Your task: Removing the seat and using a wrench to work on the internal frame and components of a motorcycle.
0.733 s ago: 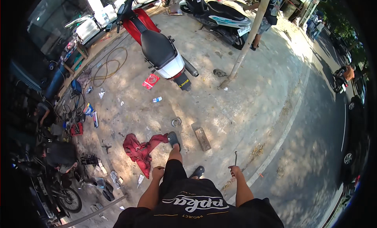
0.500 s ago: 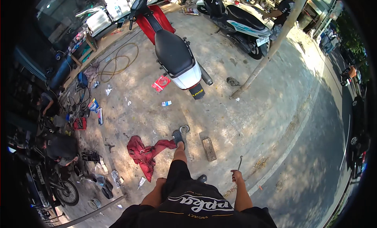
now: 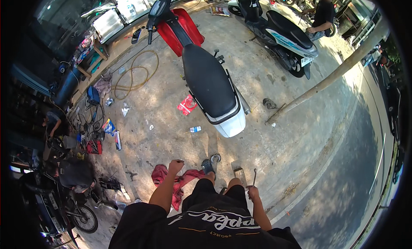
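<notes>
My left hand [image 3: 175, 166] is raised above a crumpled red cloth [image 3: 159, 174] on the concrete, its fingers curled round something I cannot make out. My right hand [image 3: 252, 193] grips a metal wrench [image 3: 255, 177], pointing forward. A worn block [image 3: 238, 174] lies beside it on the ground, and a metal ring [image 3: 216, 158] is by my foot. Ahead stands a red and white scooter [image 3: 208, 84] with a long black seat, its rear toward me.
A second scooter [image 3: 285, 32] and a person [image 3: 322, 15] are at upper right, near a leaning pole [image 3: 322, 81]. A hose [image 3: 135, 69], tools [image 3: 94, 147] and litter lie leftward, where another person [image 3: 77, 174] crouches by motorbikes. A road [image 3: 352, 172] runs along the right.
My left hand has swung forward and up from beside my leg. The scooter ahead appears closer and lower in view. My right hand still holds the wrench.
</notes>
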A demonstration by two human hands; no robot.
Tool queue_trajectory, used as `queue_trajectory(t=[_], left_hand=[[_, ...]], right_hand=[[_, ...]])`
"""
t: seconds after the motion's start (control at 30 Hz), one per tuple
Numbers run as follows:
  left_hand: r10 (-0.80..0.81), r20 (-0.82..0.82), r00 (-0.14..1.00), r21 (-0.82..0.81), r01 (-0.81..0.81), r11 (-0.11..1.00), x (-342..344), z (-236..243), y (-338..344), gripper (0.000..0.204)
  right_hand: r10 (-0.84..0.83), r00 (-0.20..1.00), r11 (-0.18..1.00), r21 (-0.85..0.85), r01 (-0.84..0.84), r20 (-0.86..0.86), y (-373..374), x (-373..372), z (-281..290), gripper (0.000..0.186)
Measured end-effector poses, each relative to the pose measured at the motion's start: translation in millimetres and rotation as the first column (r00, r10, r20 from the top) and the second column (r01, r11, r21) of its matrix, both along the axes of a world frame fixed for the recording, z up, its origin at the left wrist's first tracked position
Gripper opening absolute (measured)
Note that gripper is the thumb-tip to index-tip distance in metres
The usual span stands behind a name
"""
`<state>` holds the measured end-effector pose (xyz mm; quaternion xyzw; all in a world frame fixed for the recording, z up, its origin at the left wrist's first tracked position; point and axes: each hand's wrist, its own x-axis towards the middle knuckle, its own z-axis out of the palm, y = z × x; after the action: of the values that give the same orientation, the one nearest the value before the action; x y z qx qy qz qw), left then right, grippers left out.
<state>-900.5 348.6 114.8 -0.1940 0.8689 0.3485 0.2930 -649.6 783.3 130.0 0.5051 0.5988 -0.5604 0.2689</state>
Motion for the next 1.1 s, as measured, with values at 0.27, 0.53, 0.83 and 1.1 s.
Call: queue_trajectory(t=[0.27, 0.53, 0.83, 1.1], left_hand=[[0.231, -0.101, 0.968, 0.185, -0.210, 0.960, -165.8, 29.0, 48.2, 0.020], [-0.033, -0.124, 0.992, 0.026, 0.036, 0.999, -145.6, -10.5, 98.7, 0.015], [-0.211, -0.385, 0.898, -0.310, 0.089, 0.946, -300.3, 83.4, 218.4, 0.020], [-0.345, -0.675, 0.652, -0.203, 0.286, 0.936, -483.0, 117.5, 324.6, 0.028]], right_hand=[[-0.268, 0.924, 0.952, -0.218, 0.212, -0.273, 24.4, -178.8, 91.7, 0.034], [-0.669, 0.724, 0.580, -0.728, 0.366, -0.169, 42.4, -303.2, 96.4, 0.038], [-0.508, 0.841, 0.814, -0.423, 0.398, -0.186, 124.3, -412.2, 52.8, 0.037], [-0.414, 0.880, 0.902, -0.236, 0.362, -0.231, 130.6, -484.6, 15.5, 0.027]])
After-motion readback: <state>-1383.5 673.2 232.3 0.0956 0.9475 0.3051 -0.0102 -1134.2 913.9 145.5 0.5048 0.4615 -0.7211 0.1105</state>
